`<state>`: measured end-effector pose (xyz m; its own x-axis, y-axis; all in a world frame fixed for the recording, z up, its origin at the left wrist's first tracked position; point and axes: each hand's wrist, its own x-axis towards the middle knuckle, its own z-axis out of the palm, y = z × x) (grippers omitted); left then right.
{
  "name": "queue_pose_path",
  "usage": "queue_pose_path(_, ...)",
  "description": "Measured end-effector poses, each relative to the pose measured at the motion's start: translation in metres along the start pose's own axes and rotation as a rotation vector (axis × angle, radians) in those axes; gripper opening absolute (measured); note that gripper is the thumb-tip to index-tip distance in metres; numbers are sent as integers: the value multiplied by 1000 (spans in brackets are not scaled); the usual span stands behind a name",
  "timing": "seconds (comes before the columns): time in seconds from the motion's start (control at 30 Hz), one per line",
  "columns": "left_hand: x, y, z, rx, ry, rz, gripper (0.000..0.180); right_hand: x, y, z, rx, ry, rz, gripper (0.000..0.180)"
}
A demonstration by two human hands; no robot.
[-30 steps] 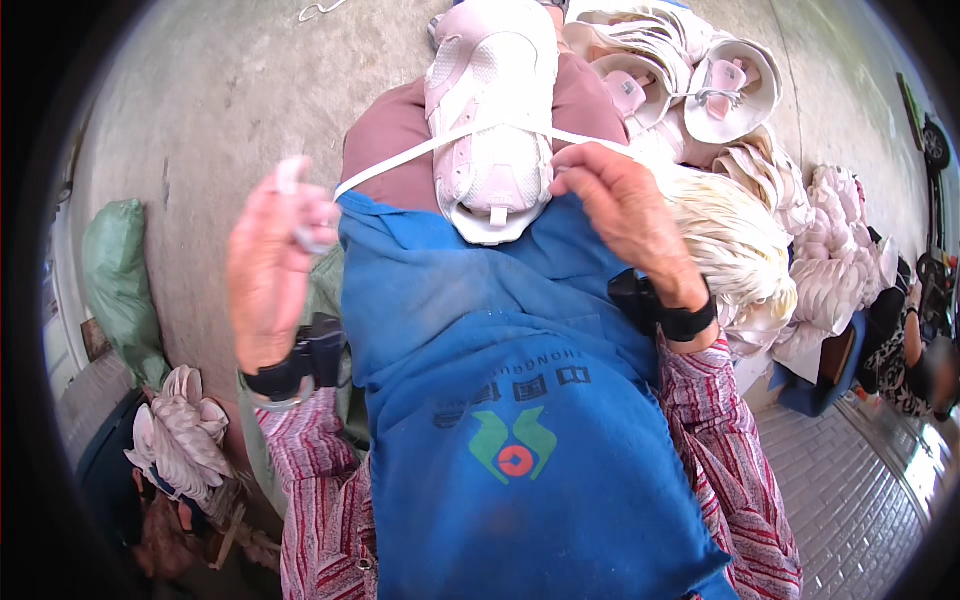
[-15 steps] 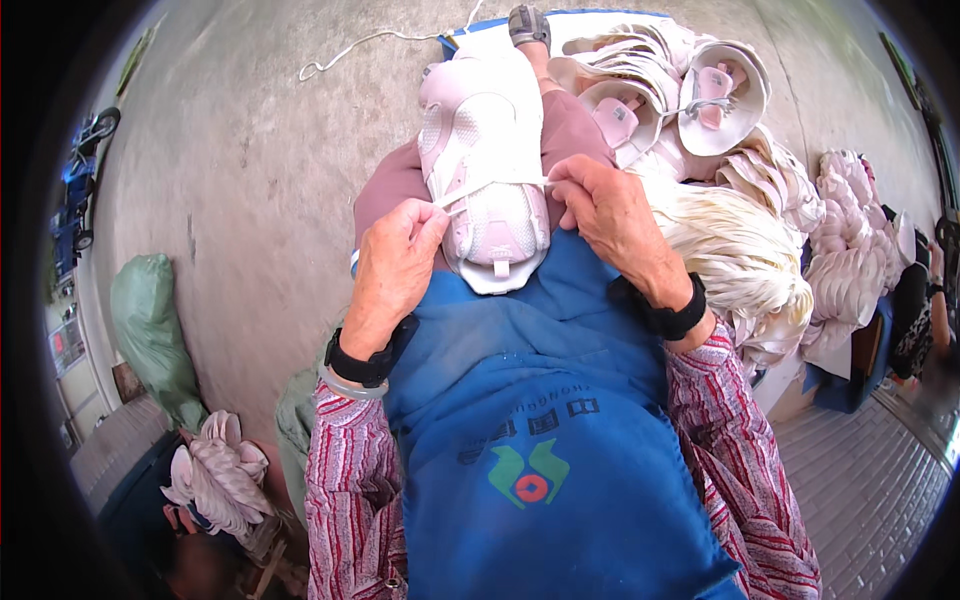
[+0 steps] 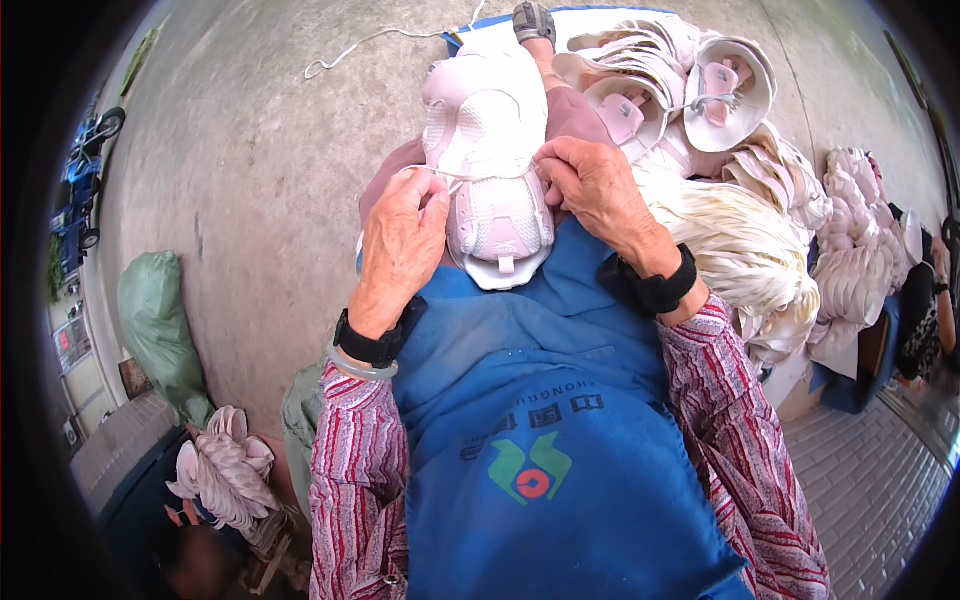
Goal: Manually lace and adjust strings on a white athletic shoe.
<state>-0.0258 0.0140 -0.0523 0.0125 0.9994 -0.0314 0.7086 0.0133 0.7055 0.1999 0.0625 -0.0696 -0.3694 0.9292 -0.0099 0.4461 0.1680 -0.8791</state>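
Observation:
A bundle of pink and white shoe uppers (image 3: 500, 222) lies lengthwise over my lap, its tongue-tab end toward me. A thin white cord (image 3: 497, 178) runs across the middle of it. My left hand (image 3: 400, 240) pinches the cord at the bundle's left side, thumb against fingertips. At the right side my right hand (image 3: 600, 200) is closed on the cord's other side, its fingers bent against the bundle. Whatever part of the cord passes beneath the uppers is hidden. A blue apron (image 3: 520, 390) covers my front and reaches under the near end of the bundle.
Stacked shoe uppers (image 3: 735, 240) are heaped at my right, some tied with cord. Farther right is another pile of pink uppers (image 3: 850, 260). A loose white cord (image 3: 375, 37) lies on the concrete floor. On the left stand a green sack (image 3: 160, 325) and more uppers (image 3: 228, 468).
Both hands have shifted slightly away from me, the right one also a little left. The cord now crosses the bundle a bit farther from its near end.

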Motion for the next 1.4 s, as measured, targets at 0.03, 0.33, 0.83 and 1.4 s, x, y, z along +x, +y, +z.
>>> queue_pose_path(0.03, 1, -2, 0, 73, 3, 82, 13, -1, 0, -1, 13, -23, 33, 11)
queue_pose_path(0.33, 15, 5, -5, 66, -75, -107, 19, -14, 7, 3, -76, 21, -36, 14)
queue_pose_path(0.83, 23, 5, 0, -12, -65, -125, 22, -2, 3, 1, -161, 51, -122, 13)
queue_pose_path(1.4, 21, 22, 1, -274, -92, -430, 15, 15, 4, -3, -472, 24, -418, 14)
